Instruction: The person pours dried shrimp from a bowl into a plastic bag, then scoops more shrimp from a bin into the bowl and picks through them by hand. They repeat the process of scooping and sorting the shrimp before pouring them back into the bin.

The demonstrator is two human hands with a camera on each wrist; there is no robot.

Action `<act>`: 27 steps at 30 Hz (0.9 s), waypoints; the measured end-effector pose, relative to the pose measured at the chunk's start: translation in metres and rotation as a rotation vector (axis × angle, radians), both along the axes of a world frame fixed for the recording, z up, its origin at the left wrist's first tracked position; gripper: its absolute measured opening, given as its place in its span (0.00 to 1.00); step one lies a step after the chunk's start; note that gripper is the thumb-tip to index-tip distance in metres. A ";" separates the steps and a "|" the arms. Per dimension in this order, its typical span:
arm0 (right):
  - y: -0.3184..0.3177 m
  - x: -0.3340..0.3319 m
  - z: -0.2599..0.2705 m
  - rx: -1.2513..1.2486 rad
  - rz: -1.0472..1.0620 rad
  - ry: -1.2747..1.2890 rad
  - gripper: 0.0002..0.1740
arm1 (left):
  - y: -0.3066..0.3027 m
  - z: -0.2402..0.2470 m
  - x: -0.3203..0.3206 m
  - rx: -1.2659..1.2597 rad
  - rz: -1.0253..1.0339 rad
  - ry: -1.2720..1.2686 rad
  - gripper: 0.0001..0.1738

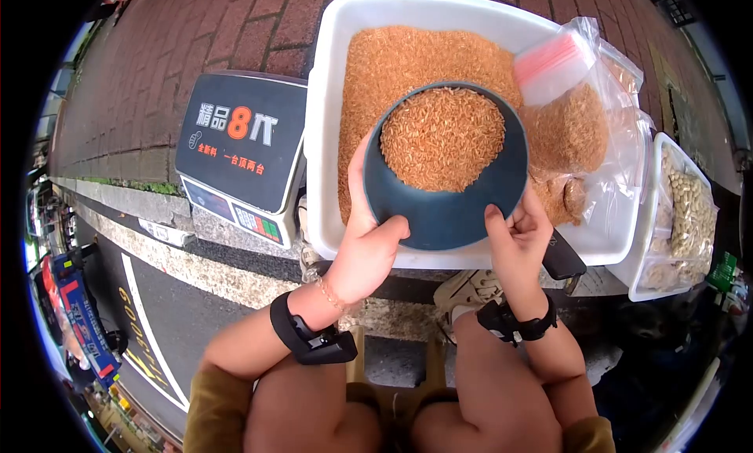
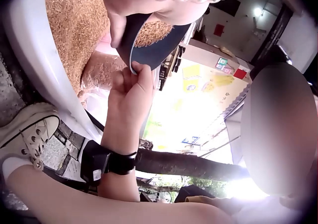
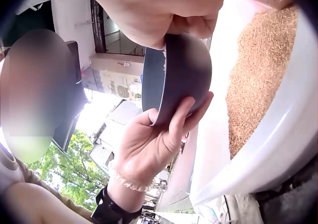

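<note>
Both hands hold a dark blue-grey bowl [image 1: 427, 221] over a white plastic tub [image 1: 333, 29]. Brown rice [image 1: 443, 139] lies heaped toward the bowl's far side, leaving the near inner wall bare. My left hand [image 1: 367, 237] grips the left rim, thumb on the inside and fingers around the outside, as the right wrist view also shows. On the near right rim, my right hand [image 1: 519, 233] pinches with its thumb inside and its fingers curled beneath. In the left wrist view the bowl [image 2: 149, 57] tilts between the two hands. More loose brown rice [image 1: 376, 69] fills much of the tub.
Clear bags of rice [image 1: 569, 131] and pink-topped zip bags [image 1: 553, 65] lie at the tub's right side. A digital scale [image 1: 239, 143] stands left of it. A smaller white tray [image 1: 659, 159] with bagged peanuts sits right. A black phone-like object [image 1: 565, 257] lies by the tub's near edge.
</note>
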State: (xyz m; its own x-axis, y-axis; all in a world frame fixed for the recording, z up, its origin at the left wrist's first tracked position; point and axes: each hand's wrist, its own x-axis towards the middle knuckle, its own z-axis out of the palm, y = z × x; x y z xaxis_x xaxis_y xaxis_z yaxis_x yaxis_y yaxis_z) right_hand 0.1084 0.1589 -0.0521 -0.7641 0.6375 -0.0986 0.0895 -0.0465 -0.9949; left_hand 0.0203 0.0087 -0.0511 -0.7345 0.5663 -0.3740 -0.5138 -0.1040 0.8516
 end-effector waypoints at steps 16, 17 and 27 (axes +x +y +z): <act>0.002 0.009 0.007 -0.047 0.029 -0.006 0.31 | -0.006 0.017 0.006 0.037 0.071 -0.174 0.43; 0.003 0.008 0.013 -0.074 0.011 -0.028 0.31 | -0.006 0.019 0.007 0.046 0.080 -0.142 0.42; 0.005 0.011 0.044 -0.176 -0.013 0.048 0.30 | -0.013 0.045 0.011 0.107 0.027 -0.082 0.37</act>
State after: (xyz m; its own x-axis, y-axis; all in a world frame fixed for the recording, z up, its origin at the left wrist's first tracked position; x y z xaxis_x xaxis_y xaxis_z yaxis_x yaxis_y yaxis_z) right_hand 0.1192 0.1637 -0.0085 -0.7623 0.6237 -0.1731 0.0407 -0.2206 -0.9745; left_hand 0.0316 -0.0041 -0.0064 -0.7197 0.5865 -0.3715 -0.5767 -0.2070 0.7903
